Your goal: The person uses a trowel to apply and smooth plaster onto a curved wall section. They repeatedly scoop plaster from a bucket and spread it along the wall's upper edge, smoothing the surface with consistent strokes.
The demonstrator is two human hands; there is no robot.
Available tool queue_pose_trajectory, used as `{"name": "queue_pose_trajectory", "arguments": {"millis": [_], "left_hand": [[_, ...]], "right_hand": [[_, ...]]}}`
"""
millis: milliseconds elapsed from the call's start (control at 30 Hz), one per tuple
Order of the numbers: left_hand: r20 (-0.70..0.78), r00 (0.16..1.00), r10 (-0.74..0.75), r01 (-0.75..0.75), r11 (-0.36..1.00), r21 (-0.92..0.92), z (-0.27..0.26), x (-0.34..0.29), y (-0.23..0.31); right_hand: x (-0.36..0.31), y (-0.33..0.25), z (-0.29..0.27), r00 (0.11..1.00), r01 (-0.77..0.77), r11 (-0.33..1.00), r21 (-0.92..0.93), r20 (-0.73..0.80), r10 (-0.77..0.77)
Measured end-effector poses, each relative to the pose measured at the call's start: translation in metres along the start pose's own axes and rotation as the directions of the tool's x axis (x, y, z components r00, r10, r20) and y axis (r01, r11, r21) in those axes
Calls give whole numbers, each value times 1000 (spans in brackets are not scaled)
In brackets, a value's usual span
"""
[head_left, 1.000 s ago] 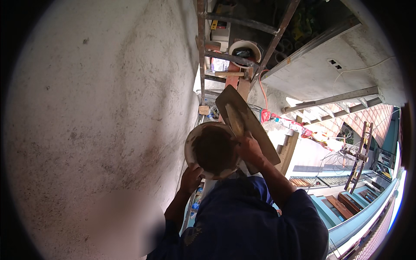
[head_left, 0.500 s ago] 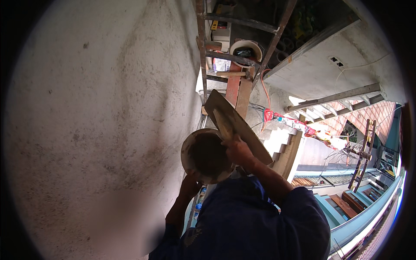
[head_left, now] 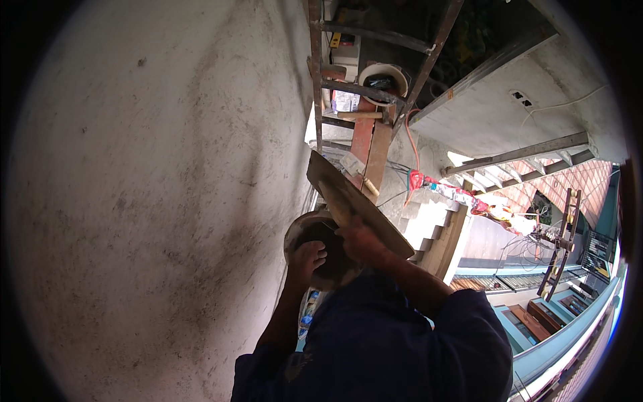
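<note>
A: Largest thing in view?

B: The plastered wall point(head_left: 154, 201), grey and blotched with darker patches, filled the whole left side. Right of it rose a metal scaffold frame point(head_left: 429, 63) with a white bucket point(head_left: 383, 77) sitting up among its bars.

A: And below that?

B: Concrete stairs point(head_left: 435, 221) well beneath, and a wooden ladder point(head_left: 562, 241) far off to the right. The person's dark blue sleeves point(head_left: 408, 342) came in from the lower edge.

A: The tools?

B: A long flat plastering float point(head_left: 355, 201), tilted, its upper end pointing toward the scaffold. It lay just right of the wall, above a round mortar pan point(head_left: 321, 248) with a pale rim and dark contents.

A: Hands?

B: The right hand point(head_left: 362, 238) was closed around the float's handle, near its lower half. The left hand point(head_left: 306, 258) gripped the pan's rim, fingers curled over the edge into the dark inside.

A: Float touching the pan?

B: It overlapped the pan's upper right edge; contact could not be told.
</note>
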State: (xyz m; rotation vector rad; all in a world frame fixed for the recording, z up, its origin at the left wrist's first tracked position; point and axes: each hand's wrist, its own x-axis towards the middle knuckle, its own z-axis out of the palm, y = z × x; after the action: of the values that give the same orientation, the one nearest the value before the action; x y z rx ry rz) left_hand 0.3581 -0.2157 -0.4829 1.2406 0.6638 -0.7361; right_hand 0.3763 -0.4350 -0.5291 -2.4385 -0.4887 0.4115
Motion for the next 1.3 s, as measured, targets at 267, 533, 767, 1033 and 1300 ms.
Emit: {"name": "queue_pose_trajectory", "arguments": {"millis": [267, 533, 767, 1033, 1300], "left_hand": [[-76, 995, -57, 20, 905, -424, 37, 27, 8], [-142, 987, -70, -20, 834, -552, 43, 3, 28], [-174, 985, 2, -84, 881, -466, 32, -5, 24], [-367, 930, 27, -169, 917, -361, 18, 0, 29], [-377, 926, 2, -181, 880, -440, -1, 17, 19]], "right_hand": [[0, -12, 2, 997, 52, 999, -2, -52, -52], [12, -30, -17, 994, 32, 996, -84, 112, -23], [18, -34, -28, 981, -13, 991, -130, 192, 38], [19, -2, -64, 983, -170, 948, 268, 107, 147], [-44, 79, -89, 879, -476, 842, 254, 103, 466]]}}
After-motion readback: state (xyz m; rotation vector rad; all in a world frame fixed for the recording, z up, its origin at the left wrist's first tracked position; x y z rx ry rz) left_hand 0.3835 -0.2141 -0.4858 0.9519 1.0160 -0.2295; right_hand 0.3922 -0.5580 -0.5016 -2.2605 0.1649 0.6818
